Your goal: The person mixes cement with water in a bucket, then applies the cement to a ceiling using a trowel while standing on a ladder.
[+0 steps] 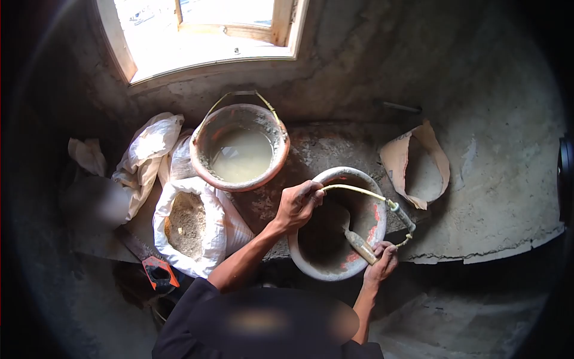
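My left hand (297,206) is closed at the upper left rim of a grey bucket (298,254), where one end of the bucket's yellowish handle (359,189) meets it. My right hand (381,263), at the lower right rim, has its fingers round the end of a trowel's wooden grip (361,246). The trowel's blade reaches down into the bucket, whose inside is dark and smeared with reddish patches. A grey sleeve sits on the handle near its right end. Behind stands a reddish bucket (203,170) with cloudy water (242,157).
An open white sack (218,239) holds sandy powder (186,226). Crumpled white sacks (146,149) lie behind it. A saw with an orange handle (160,272) lies at the left. At the right, an open paper bag (397,158) stands on a ledge (490,221) with a broken front edge.
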### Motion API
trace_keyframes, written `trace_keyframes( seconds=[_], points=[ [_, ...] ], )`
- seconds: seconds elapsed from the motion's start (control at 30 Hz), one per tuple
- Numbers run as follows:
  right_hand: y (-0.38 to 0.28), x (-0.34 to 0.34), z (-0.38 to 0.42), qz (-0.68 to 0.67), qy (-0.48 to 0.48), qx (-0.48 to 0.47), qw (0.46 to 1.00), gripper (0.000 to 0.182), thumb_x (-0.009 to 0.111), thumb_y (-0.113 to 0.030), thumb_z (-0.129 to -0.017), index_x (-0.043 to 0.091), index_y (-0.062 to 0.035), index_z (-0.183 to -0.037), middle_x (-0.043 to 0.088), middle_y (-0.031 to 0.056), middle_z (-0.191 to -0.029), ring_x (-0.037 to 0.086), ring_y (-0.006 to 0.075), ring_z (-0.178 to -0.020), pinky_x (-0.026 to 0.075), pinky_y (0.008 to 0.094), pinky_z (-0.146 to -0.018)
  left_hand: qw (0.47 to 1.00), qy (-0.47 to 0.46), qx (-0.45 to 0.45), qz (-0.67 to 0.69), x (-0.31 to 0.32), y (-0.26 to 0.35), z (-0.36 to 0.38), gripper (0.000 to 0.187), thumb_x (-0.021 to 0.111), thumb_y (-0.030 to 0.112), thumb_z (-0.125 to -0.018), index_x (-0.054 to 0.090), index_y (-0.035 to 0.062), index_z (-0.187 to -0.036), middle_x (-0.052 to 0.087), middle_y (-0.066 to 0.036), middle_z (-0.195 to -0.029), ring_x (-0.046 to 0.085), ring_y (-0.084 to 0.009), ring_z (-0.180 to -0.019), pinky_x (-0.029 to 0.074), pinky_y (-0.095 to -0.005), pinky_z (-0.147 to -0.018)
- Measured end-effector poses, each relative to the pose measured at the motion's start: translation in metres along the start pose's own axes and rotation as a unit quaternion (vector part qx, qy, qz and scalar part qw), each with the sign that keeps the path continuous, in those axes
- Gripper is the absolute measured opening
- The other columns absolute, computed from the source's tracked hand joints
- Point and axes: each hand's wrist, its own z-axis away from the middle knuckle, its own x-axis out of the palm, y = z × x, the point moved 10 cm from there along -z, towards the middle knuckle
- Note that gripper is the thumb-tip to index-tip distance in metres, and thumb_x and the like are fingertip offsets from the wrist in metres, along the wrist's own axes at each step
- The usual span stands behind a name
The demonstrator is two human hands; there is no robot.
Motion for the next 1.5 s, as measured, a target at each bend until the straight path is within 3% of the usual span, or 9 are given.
trace_keyframes(
  seconds=[0.27,0.5,0.6,0.7,0.8,0.93,1.07,1.13,1.5],
  points=[
    [-0.048,-0.154,0.084,0.067,0.184,-0.041,0.980,0.041,0.050,-0.035,-0.094,0.051,0.0023,-0.078,0.042,0.0020,-0.061,0.042,0.0128,-0.062,0.039,0.0297,-0.066,0.994,-0.101,-0.040,0.033,0.109,0.046,0.073,0.006,0.056,0.008,-0.087,0.060,0.0027,-0.088,0.058,-0.004,-0.063,0.056,-0.0095,-0.058,0.044,-0.0255,-0.055],
    [-0.101,-0.312,0.203,0.128,0.313,-0.037,0.940,0.040,0.047,-0.031,-0.095,0.054,0.0029,-0.077,0.042,0.0019,-0.059,0.043,0.0132,-0.060,0.039,0.0291,-0.062,0.956,-0.267,-0.084,0.089,0.258,0.084,0.199,0.015,0.056,0.017,-0.092,0.059,0.0019,-0.089,0.057,0.000,-0.067,0.048,-0.0054,-0.061,0.039,-0.0219,-0.055],
    [-0.113,-0.386,0.254,0.117,0.359,-0.014,0.926,0.037,0.047,-0.029,-0.096,0.055,0.0032,-0.078,0.046,0.0024,-0.061,0.045,0.0133,-0.059,0.042,0.0289,-0.061,0.947,-0.270,-0.098,0.145,0.319,0.105,0.251,0.015,0.056,0.016,-0.092,0.060,0.0017,-0.088,0.057,0.000,-0.065,0.049,-0.0053,-0.060,0.040,-0.0220,-0.056],
    [-0.139,-0.445,0.305,0.099,0.414,-0.038,0.904,0.032,0.049,-0.023,-0.096,0.056,0.0039,-0.080,0.050,0.0040,-0.064,0.049,0.0128,-0.061,0.043,0.0285,-0.061,0.906,-0.338,-0.165,0.195,0.384,0.128,0.307,0.020,0.055,0.019,-0.093,0.059,0.0008,-0.088,0.056,0.000,-0.071,0.050,-0.0062,-0.066,0.041,-0.0216,-0.062],
    [-0.150,-0.502,0.367,0.114,0.480,-0.114,0.862,0.031,0.049,-0.022,-0.096,0.057,0.0022,-0.078,0.049,0.0028,-0.063,0.047,0.0114,-0.060,0.042,0.0274,-0.061,0.878,-0.412,-0.109,0.216,0.449,0.160,0.364,0.021,0.057,0.021,-0.093,0.058,0.0009,-0.088,0.055,0.001,-0.072,0.049,-0.0058,-0.068,0.040,-0.0211,-0.063],
    [-0.173,-0.561,0.448,0.131,0.583,-0.125,0.792,0.026,0.050,-0.015,-0.093,0.059,0.0055,-0.080,0.054,0.0039,-0.063,0.052,0.0109,-0.061,0.042,0.0254,-0.060,0.822,-0.498,-0.063,0.269,0.528,0.210,0.436,0.021,0.056,0.023,-0.093,0.057,0.0026,-0.088,0.054,0.001,-0.070,0.046,-0.0045,-0.062,0.036,-0.0204,-0.055],
    [-0.169,-0.622,0.512,0.147,0.618,-0.211,0.743,0.029,0.049,-0.014,-0.094,0.053,0.0026,-0.071,0.052,0.0048,-0.064,0.051,0.0114,-0.061,0.044,0.0272,-0.060,0.760,-0.558,-0.012,0.334,0.607,0.231,0.520,0.020,0.055,0.020,-0.094,0.055,0.0027,-0.085,0.054,0.001,-0.069,0.044,-0.0040,-0.057,0.036,-0.0192,-0.051],
    [-0.169,-0.648,0.544,0.150,0.651,-0.201,0.716,0.031,0.046,-0.017,-0.096,0.052,-0.0006,-0.071,0.052,0.0044,-0.065,0.047,0.0101,-0.058,0.039,0.0255,-0.055,0.735,-0.587,-0.008,0.340,0.643,0.251,0.565,0.019,0.055,0.020,-0.093,0.055,0.0029,-0.085,0.054,0.001,-0.069,0.045,-0.0037,-0.057,0.036,-0.0188,-0.052],
    [-0.223,-0.795,0.640,0.181,0.779,-0.125,0.587,0.035,0.051,-0.026,-0.095,0.054,-0.0013,-0.072,0.047,0.0008,-0.059,0.046,0.0092,-0.057,0.039,0.0238,-0.055,0.604,-0.717,-0.084,0.338,0.830,0.338,0.755,0.012,0.053,0.008,-0.092,0.056,-0.0035,-0.091,0.057,-0.003,-0.073,0.051,-0.0068,-0.066,0.040,-0.0193,-0.061]
  ],
)
